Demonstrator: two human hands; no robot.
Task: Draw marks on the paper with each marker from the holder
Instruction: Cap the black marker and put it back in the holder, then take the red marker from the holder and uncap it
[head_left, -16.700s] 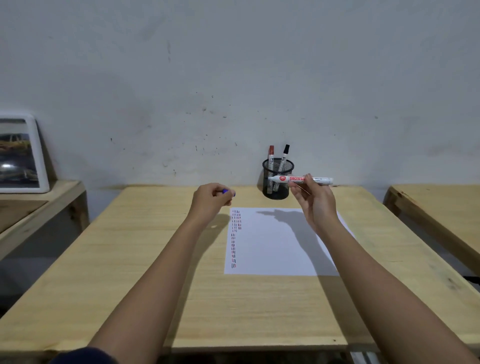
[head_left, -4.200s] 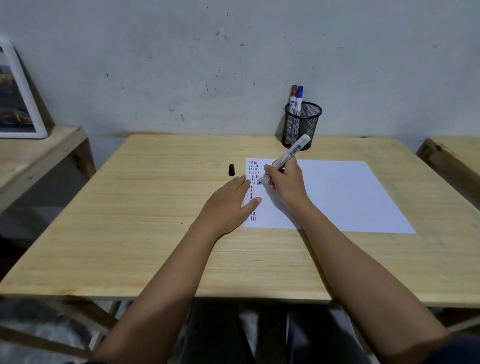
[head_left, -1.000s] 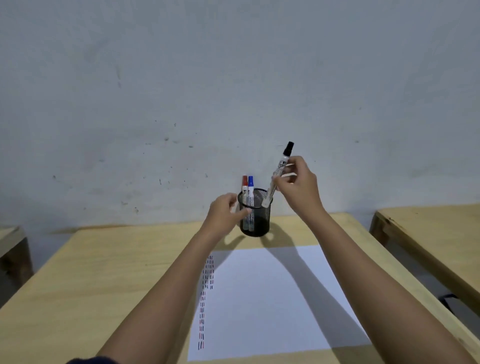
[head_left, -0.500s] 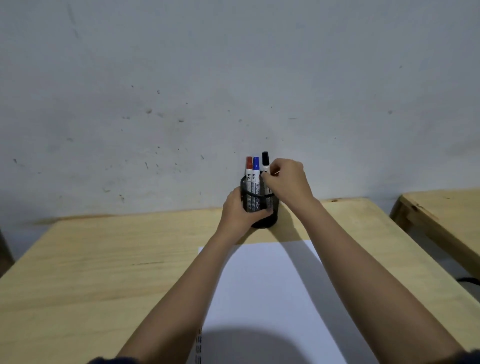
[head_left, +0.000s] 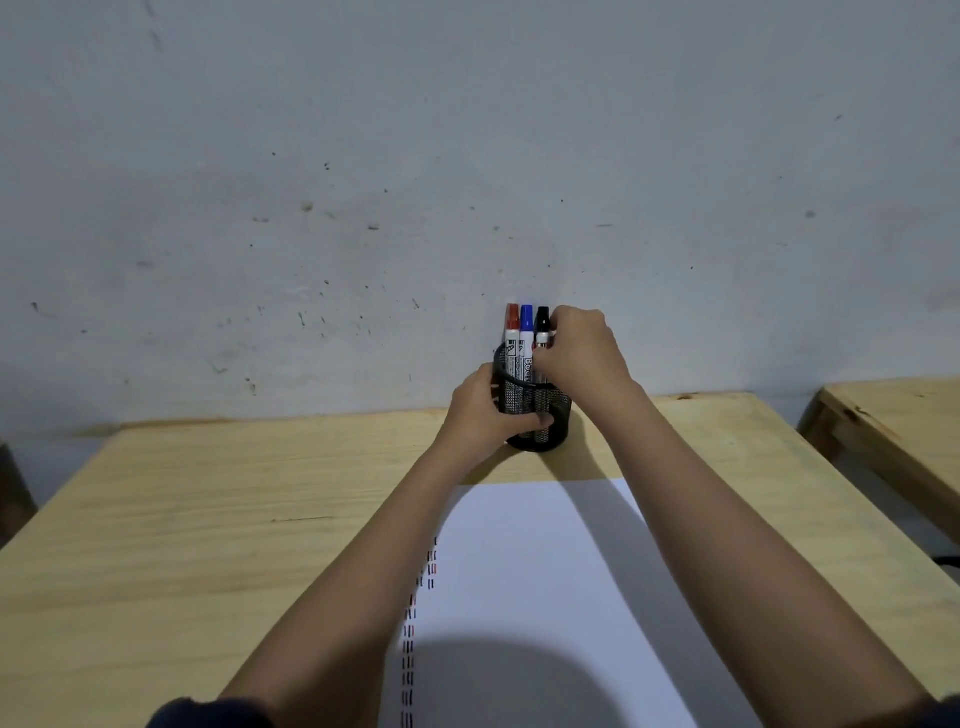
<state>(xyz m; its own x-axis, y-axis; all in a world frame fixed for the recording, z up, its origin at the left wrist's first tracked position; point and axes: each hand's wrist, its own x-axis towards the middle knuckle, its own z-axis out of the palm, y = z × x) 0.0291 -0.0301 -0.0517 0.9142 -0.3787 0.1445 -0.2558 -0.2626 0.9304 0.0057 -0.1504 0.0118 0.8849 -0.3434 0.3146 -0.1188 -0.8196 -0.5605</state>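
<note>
A black mesh holder (head_left: 556, 415) stands at the far edge of the wooden table (head_left: 208, 519), against the wall. Three markers stand upright in it: red-capped (head_left: 512, 325), blue-capped (head_left: 526, 325) and black-capped (head_left: 542, 322). My left hand (head_left: 483, 410) wraps around the holder's left side. My right hand (head_left: 582, 353) has its fingers pinched on the black-capped marker just below its cap. The white paper (head_left: 545, 571) lies in front of the holder, with columns of short red, blue and black dashes (head_left: 415, 623) along its left edge, partly behind my left forearm.
A grey speckled wall (head_left: 467, 182) rises directly behind the holder. A second wooden table (head_left: 893, 431) stands to the right across a gap. My head's shadow falls on the near part of the paper.
A second ago my right hand held the black-capped marker tilted above the holder; it now stands upright inside. My left hand closed around the holder. The view shifted slightly.
</note>
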